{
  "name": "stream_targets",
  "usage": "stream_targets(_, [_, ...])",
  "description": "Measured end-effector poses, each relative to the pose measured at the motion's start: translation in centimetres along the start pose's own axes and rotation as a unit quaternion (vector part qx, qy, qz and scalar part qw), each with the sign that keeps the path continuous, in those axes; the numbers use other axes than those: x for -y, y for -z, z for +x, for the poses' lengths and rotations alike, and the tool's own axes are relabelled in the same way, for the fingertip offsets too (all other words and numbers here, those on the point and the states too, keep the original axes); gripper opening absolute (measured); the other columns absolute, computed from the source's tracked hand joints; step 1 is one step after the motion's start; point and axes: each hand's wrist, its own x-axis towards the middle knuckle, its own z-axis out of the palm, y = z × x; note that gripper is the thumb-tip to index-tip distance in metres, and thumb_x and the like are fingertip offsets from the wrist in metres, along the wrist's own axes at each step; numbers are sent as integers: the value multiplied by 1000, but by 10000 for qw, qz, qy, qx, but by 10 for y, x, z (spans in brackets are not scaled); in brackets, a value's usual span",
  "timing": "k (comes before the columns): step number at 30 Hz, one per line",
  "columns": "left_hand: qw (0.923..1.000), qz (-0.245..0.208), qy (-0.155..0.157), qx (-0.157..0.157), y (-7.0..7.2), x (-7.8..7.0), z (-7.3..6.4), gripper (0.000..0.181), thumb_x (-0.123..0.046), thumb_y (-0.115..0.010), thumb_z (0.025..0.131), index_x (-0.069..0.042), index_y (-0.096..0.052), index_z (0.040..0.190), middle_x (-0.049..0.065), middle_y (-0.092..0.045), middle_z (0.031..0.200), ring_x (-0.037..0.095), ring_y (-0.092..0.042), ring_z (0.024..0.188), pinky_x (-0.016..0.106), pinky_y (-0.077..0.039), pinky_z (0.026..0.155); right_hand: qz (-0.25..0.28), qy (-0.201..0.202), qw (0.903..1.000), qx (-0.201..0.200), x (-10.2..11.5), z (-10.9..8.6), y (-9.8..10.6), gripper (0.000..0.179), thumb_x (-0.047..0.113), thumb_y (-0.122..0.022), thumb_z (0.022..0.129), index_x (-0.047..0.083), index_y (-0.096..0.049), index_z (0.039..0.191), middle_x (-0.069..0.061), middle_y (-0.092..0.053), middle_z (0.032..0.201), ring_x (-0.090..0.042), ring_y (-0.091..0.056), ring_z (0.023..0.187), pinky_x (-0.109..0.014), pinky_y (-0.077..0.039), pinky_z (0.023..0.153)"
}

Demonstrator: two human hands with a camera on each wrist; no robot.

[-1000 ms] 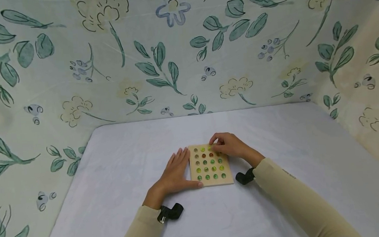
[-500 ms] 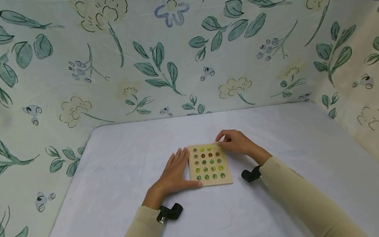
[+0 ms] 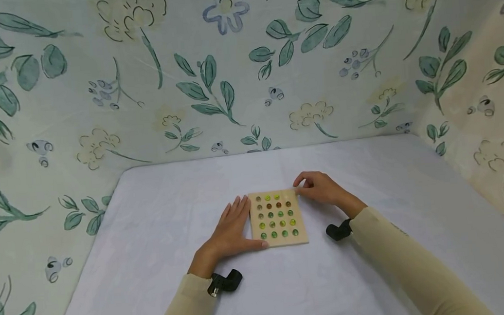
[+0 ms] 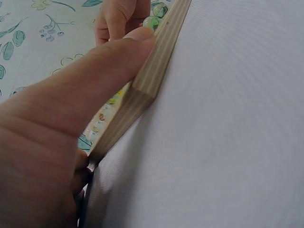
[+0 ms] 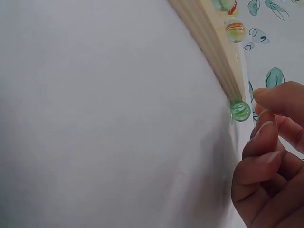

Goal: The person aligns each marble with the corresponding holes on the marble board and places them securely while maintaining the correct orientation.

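Note:
A square light wooden board (image 3: 280, 240) lies flat on the white cloth, with rows of glass marbles in its hollows. The far right hollow shows no marble. My left hand (image 3: 231, 232) lies along the board's left side, fingers straight and thumb (image 4: 137, 40) on the near edge. My right hand (image 3: 320, 188), fingers bent, is just off the far right corner. A green swirled marble (image 5: 240, 111) is by that corner, right beside the right fingertips (image 5: 263, 97). A narrow gap seems to separate them; whether any finger touches it, I cannot tell.
White cloth (image 3: 184, 191) covers the table all round the board. Fabric with printed leaves and flowers (image 3: 213, 106) hangs behind and at both sides. A small black camera sits at the left wrist (image 3: 227, 281) and another at the right wrist (image 3: 339, 230).
My right hand has shifted right, off the board's far right part to just outside its corner. That hollow, first covered by fingers, now shows bare. The left hand stays in place.

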Motion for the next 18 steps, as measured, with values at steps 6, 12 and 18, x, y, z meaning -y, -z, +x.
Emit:
stream_targets(6, [10000, 35, -35, -20, 0, -1, 1, 128, -76, -68, 67, -6, -7, 155, 5, -5, 161, 19, 3, 148, 38, 3, 119, 97, -133, 9998, 67, -4, 0, 1, 18, 21, -67, 91, 15, -65, 107, -7, -56, 79, -20, -51, 68, -28, -43, 58])
stream_targets(12, [10000, -59, -11, 17, 0, -3, -1, 128, -75, -69, 66, -6, -7, 155, 5, -5, 161, 18, 3, 148, 37, 3, 119, 78, -85, 9999, 104, -9, 0, 1, 18, 21, -68, 90, 13, -65, 107, -6, -58, 79, -19, -52, 65, -28, -44, 58])
stream_targets(18, [10000, 48, -2, -14, 0, -1, 1, 128, -75, -69, 66, -7, -7, 155, 5, -5, 162, 18, 3, 148, 36, 3, 118, 33, 2, 9998, 184, -10, 2, 1, 19, 20, -69, 89, 13, -65, 106, -5, -58, 77, -18, -52, 63, -28, -44, 57])
